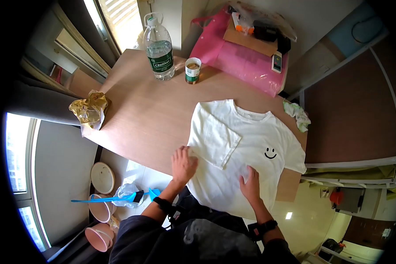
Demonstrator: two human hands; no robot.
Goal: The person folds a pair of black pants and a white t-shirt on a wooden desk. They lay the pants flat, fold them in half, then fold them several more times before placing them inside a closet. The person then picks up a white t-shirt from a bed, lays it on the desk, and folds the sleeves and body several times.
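Observation:
A white T-shirt [255, 136] with a black smiley print lies front up on the table, its neckline toward the far side. Its left sleeve as I see it is folded inward across the body, while the other sleeve points out to the right. The lower part of the shirt hangs over the near table edge toward me. My left hand [183, 166] is at the shirt's left edge, fingers apart and resting on the table beside the cloth. Over the lower front of the shirt, my right hand [251, 185] is open with its fingers extended.
On the brown table [136, 110] stand a large water bottle [160, 55] and a small cup [192, 71]. A crumpled golden bag [91, 110] lies left, a pink plastic bag [246, 72] at the back, and a cloth [297, 115] right. Buckets [100, 237] stand on the floor.

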